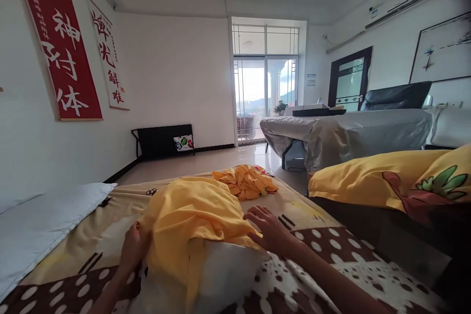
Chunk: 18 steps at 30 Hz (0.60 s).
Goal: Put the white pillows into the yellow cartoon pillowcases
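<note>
A yellow pillowcase [184, 211] covers the far part of a white pillow [230, 265], whose near part shows bare below the case's opening. My left hand [134, 243] is closed on the left edge of the pillowcase, with the fingers partly hidden behind the cloth. At the right edge, my right hand [267, 228] pinches the yellow cloth near the opening, with some fingers bent over it. Beyond the pillow lies a crumpled heap of yellow cloth [245, 182]. All of this rests on a patterned brown and beige blanket [320, 245].
White pillows [55, 225] lie at the left. A pillow in a yellow printed case [353, 176] sits at the right on something dark. Farther back are a plastic-covered table [331, 132], a black chair [397, 95] and a folded black frame [158, 141] against the wall.
</note>
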Tool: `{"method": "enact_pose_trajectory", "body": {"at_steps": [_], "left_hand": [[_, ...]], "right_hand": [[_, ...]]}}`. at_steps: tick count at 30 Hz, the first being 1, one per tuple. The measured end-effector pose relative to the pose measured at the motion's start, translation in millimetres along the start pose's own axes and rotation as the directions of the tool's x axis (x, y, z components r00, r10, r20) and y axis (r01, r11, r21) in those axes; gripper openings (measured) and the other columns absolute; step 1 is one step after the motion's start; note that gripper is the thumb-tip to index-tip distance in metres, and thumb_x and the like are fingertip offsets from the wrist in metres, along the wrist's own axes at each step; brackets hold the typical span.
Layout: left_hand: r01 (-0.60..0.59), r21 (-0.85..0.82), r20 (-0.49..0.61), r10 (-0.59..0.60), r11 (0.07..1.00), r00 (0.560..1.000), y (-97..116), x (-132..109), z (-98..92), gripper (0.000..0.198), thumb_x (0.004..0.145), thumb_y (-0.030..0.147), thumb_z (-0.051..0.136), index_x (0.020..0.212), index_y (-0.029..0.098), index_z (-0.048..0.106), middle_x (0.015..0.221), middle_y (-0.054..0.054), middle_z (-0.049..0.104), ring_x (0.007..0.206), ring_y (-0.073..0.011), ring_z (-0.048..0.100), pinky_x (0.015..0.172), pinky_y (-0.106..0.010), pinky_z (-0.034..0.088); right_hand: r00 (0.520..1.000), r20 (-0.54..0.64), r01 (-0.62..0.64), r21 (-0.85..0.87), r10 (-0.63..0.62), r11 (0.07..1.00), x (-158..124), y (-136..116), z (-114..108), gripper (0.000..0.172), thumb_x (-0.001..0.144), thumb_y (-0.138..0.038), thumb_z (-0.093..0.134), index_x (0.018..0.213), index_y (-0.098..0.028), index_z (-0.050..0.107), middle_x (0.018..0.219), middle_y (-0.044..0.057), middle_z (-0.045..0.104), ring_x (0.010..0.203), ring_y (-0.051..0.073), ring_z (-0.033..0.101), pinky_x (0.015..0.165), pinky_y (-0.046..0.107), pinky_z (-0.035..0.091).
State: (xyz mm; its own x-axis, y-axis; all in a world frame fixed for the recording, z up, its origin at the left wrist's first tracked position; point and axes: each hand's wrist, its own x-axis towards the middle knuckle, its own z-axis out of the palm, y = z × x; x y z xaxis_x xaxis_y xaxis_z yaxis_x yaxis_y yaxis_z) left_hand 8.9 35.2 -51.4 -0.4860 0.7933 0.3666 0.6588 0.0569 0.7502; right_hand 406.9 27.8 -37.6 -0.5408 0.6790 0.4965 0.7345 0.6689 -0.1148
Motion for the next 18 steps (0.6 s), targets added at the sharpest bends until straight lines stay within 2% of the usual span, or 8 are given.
{"method": "enact_pose_trajectory", "body": {"at_steps": [3,4,6,7,8,10,13,18], "left_hand": [[-0.236,0.007,0.003,0.236,0.972,0.972,-2,-44,-9.7,0.034,0.082,0.041,0.043,0.104,0.016,0.051,0.107,-0.013,0.058,0.099,-0.0267,0.056,0.085,-0.036,0.046],[-0.384,0.015,0.078,0.381,0.923,0.921,4,-63,-8.0,0.033,0.083,0.044,0.043,0.102,0.018,0.052,0.104,-0.011,0.060,0.098,-0.0248,0.057,0.086,-0.035,0.046],[-0.638,0.049,0.345,0.586,0.769,0.733,22,-98,2.6,0.034,0.083,0.047,0.047,0.103,0.021,0.056,0.105,-0.010,0.061,0.102,-0.0251,0.055,0.093,-0.037,0.042],[-0.691,0.094,0.466,0.582,0.717,0.667,33,-113,10.5,0.039,0.080,0.048,0.050,0.108,0.021,0.057,0.110,-0.011,0.061,0.106,-0.0275,0.054,0.095,-0.041,0.041],[-0.702,0.159,0.544,0.532,0.694,0.649,42,-123,19.1,0.043,0.079,0.046,0.052,0.112,0.019,0.057,0.115,-0.013,0.059,0.108,-0.0302,0.052,0.096,-0.044,0.040],[-0.673,0.275,0.612,0.415,0.686,0.673,55,-132,34.4,0.042,0.080,0.034,0.048,0.116,0.014,0.056,0.118,-0.015,0.057,0.111,-0.0323,0.050,0.097,-0.047,0.037],[-0.585,0.349,0.606,0.300,0.732,0.737,57,-121,41.4,0.038,0.077,0.014,0.040,0.109,0.011,0.059,0.107,-0.015,0.062,0.104,-0.0275,0.056,0.090,-0.040,0.042],[-0.517,0.330,0.524,0.302,0.790,0.796,56,-99,10.6,0.030,0.070,0.009,0.043,0.094,0.016,0.059,0.092,-0.008,0.065,0.088,-0.0181,0.060,0.075,-0.025,0.043]], "right_hand": [[0.997,0.068,0.017,0.049,-0.020,0.999,-13,13,8,0.054,0.077,-0.032,0.059,0.128,-0.021,0.046,0.129,0.011,0.052,0.114,0.026,0.047,0.097,0.041,0.033],[0.994,0.101,0.039,0.059,-0.044,0.998,-14,13,16,0.060,0.076,-0.030,0.058,0.133,-0.021,0.041,0.134,0.010,0.048,0.119,0.026,0.044,0.100,0.041,0.031],[0.990,0.140,0.030,0.027,-0.033,0.999,-9,6,35,0.068,0.073,-0.024,0.054,0.138,-0.020,0.036,0.139,0.011,0.045,0.125,0.026,0.040,0.102,0.041,0.028],[0.989,0.147,-0.014,-0.017,0.016,1.000,-5,2,47,0.069,0.072,-0.021,0.052,0.139,-0.019,0.035,0.138,0.011,0.046,0.124,0.027,0.042,0.102,0.041,0.028],[0.985,0.151,-0.070,-0.068,0.080,0.995,-1,-3,57,0.067,0.072,-0.019,0.050,0.138,-0.018,0.037,0.134,0.012,0.050,0.121,0.027,0.046,0.100,0.041,0.029],[0.968,0.159,-0.167,-0.158,0.193,0.973,8,-9,73,0.056,0.075,-0.017,0.047,0.131,-0.016,0.046,0.120,0.013,0.061,0.109,0.026,0.055,0.094,0.039,0.034],[0.954,0.147,-0.224,-0.229,0.261,0.947,14,-4,76,0.032,0.081,-0.013,0.041,0.105,-0.015,0.062,0.098,0.013,0.068,0.093,0.025,0.062,0.087,0.038,0.037],[0.963,0.087,-0.231,-0.235,0.257,0.944,7,17,49,0.016,0.075,-0.010,0.048,0.075,-0.017,0.062,0.084,0.008,0.069,0.080,0.021,0.063,0.078,0.031,0.037]]}}
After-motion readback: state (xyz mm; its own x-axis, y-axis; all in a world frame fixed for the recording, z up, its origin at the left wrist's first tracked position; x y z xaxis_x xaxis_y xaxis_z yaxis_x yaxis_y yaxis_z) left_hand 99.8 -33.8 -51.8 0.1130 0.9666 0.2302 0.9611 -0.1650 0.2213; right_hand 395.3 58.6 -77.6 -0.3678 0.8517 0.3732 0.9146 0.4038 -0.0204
